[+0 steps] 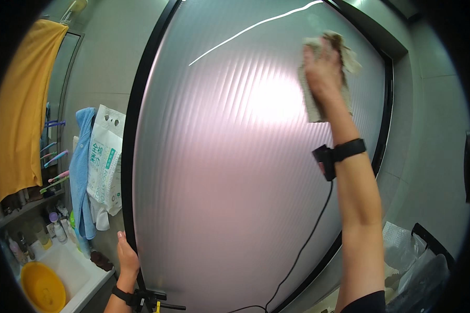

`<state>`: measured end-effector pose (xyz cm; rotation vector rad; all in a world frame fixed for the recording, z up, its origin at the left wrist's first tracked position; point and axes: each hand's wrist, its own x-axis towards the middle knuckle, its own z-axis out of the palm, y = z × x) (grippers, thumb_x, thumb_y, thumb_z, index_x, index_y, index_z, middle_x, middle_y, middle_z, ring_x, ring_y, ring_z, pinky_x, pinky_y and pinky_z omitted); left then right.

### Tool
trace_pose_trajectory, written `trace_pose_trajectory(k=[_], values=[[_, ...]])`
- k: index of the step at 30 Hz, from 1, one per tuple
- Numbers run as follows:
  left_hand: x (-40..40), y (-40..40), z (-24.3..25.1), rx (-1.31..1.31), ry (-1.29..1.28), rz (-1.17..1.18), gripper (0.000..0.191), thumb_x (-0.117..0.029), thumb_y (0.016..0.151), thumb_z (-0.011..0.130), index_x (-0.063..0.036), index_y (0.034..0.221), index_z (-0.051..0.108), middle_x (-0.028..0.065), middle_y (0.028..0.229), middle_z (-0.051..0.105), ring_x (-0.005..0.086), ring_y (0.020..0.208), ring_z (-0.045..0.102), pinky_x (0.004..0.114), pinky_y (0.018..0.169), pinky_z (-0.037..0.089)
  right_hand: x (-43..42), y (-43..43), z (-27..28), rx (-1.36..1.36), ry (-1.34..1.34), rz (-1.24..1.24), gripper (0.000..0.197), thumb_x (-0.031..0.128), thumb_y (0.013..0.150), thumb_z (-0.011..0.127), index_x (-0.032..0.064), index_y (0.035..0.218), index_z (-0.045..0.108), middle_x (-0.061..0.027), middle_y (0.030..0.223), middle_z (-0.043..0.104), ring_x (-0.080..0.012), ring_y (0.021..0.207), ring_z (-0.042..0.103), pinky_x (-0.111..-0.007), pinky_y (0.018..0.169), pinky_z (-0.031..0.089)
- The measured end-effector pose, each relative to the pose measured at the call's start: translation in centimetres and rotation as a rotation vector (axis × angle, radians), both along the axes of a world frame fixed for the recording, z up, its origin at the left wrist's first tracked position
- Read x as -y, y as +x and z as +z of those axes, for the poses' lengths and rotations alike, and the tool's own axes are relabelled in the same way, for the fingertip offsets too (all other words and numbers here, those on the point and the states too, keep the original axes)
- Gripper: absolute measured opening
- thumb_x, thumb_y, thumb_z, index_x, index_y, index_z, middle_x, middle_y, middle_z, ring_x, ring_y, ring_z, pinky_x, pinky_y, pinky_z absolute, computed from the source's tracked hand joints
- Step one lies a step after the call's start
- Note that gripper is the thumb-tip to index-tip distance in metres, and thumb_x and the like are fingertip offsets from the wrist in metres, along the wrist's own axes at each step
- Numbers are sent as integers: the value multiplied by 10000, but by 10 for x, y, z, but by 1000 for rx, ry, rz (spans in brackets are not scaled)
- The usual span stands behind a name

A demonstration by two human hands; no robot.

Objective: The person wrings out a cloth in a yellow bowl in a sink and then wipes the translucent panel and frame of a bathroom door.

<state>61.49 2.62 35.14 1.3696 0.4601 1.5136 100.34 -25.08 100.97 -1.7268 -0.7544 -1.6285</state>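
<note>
A tall panel of fluted, translucent glass in a black frame fills the middle of the view. My right hand, slightly blurred, presses a beige-grey cloth flat against the panel's upper right. Part of the cloth bunches up beyond the fingers. Lower left, my left hand grips the frame's left edge; some of its fingers are hidden. Each wrist wears a black strap, and the right one carries a small black device with a cable hanging across the glass.
At left, a white basin holds a yellow bowl. Bottles and toothbrushes stand near it. An orange towel, a blue towel and a printed white bag hang there. Plastic bags sit lower right.
</note>
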Motion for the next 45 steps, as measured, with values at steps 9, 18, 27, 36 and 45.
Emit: trace_pose_trajectory(k=[9, 18, 27, 36, 45], values=[[-2, 15, -1, -35, 49, -40, 849, -524, 1420, 233, 95, 1537, 801, 188, 1448, 891, 310, 1334, 815, 450, 1240, 593, -180, -192, -183, 521, -502, 463, 1010, 694, 1217, 655, 66, 1982, 451, -359, 2055, 306, -604, 1917, 203, -735, 1570, 157], [-33, 10, -30, -1, -16, -169, 840, -533, 1423, 267, 170, 1705, 631, 288, 1736, 700, 381, 1616, 639, 466, 1417, 444, -128, -148, -187, 659, -595, 606, 806, 566, 1104, 821, 233, 1832, 730, -270, 1966, 524, -561, 1907, 293, -695, 1618, 45], [-56, -17, -96, -192, -77, 56, 854, -509, 1425, 307, 198, 1894, 403, 343, 2016, 429, 423, 1898, 384, 478, 1564, 280, 83, 3, -148, 215, -258, 149, 867, 445, 1141, 789, 210, 1942, 555, -283, 1906, 617, -544, 1803, 510, -693, 1500, 392], [-67, -64, -136, -304, -37, 164, 720, -376, 1440, 337, 96, 1981, 283, 235, 1987, 487, 374, 1786, 505, 461, 1518, 362, 207, 181, -199, 70, 54, 35, 800, 543, 1307, 592, 194, 2006, 416, -335, 1995, 429, -573, 1856, 391, -646, 1535, 302], [9, -15, -15, -113, -91, 71, 701, -417, 1436, 322, 107, 1896, 397, 226, 1897, 569, 358, 1711, 564, 457, 1476, 401, 225, 211, -169, 24, 152, 138, 817, 606, 1349, 483, 121, 2001, 404, -358, 2015, 363, -584, 1881, 317, -646, 1550, 239]])
